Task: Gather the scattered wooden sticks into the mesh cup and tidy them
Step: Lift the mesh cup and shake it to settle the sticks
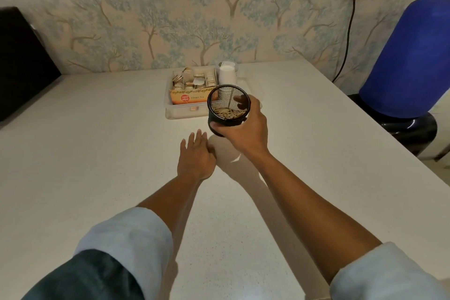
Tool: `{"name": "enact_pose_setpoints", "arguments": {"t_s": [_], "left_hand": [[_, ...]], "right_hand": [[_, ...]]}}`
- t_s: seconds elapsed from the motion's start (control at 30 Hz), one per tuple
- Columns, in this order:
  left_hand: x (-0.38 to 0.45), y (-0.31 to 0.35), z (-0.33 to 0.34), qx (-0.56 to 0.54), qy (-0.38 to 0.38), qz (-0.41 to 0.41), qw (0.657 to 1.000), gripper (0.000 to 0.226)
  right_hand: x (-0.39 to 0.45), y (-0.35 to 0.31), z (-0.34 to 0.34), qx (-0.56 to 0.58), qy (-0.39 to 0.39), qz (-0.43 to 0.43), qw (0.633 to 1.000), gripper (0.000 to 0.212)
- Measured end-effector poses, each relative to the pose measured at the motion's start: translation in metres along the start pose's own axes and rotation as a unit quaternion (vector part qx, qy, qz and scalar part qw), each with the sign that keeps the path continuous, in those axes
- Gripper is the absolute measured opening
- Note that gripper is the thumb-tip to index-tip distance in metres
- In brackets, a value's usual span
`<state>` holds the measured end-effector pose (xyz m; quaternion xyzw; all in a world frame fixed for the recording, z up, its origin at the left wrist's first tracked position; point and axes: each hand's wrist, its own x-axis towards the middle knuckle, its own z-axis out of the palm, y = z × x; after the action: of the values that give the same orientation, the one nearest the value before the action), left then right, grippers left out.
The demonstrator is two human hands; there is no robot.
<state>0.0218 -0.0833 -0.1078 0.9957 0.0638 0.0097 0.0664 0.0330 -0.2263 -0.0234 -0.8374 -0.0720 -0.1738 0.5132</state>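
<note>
My right hand (244, 133) grips a black mesh cup (227, 107) and holds it tilted toward me just above the white table (97, 153). Pale wooden sticks (227, 112) lie bunched inside the cup near its lower wall. My fingers show through the mesh on the far right side. My left hand (196, 156) rests flat on the table with its fingers spread, just below and left of the cup, holding nothing. I see no loose sticks on the table top.
A clear plastic tray (181, 111) behind the cup holds a ginger tea box (188, 97) with sachets and a stack of white paper cups (227, 74). A blue water bottle on a dispenser (409, 61) stands at the right edge. A dark chair back (22, 61) is at left.
</note>
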Motion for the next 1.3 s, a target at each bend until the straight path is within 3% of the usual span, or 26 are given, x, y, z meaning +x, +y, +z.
{"name": "enact_pose_setpoints", "arguments": {"t_s": [0.2, 0.37, 0.53, 0.83, 1.1, 1.3], "left_hand": [[-0.001, 0.0, 0.0, -0.006, 0.0, -0.002, 1.0, 0.059], [0.0, 0.0, 0.0, 0.005, -0.005, 0.0, 1.0, 0.059], [-0.003, 0.001, -0.002, -0.005, -0.003, -0.003, 1.0, 0.058], [0.003, 0.0, 0.003, 0.015, -0.011, -0.011, 1.0, 0.06], [0.006, -0.003, 0.007, 0.0, -0.005, -0.001, 1.0, 0.06], [0.013, -0.008, 0.002, -0.11, -0.013, -0.024, 0.994, 0.057]], "right_hand": [[-0.001, 0.009, -0.001, -0.026, -0.053, 0.014, 0.998, 0.098], [-0.002, 0.002, 0.001, 0.012, -0.011, 0.007, 1.0, 0.095], [0.001, 0.014, 0.001, -0.036, -0.071, 0.021, 0.997, 0.1], [0.013, 0.025, -0.005, 0.041, -0.145, 0.095, 0.984, 0.103], [0.021, 0.036, -0.022, 0.086, -0.22, 0.103, 0.966, 0.098], [0.03, 0.042, -0.027, 0.094, -0.274, 0.107, 0.951, 0.095]]}}
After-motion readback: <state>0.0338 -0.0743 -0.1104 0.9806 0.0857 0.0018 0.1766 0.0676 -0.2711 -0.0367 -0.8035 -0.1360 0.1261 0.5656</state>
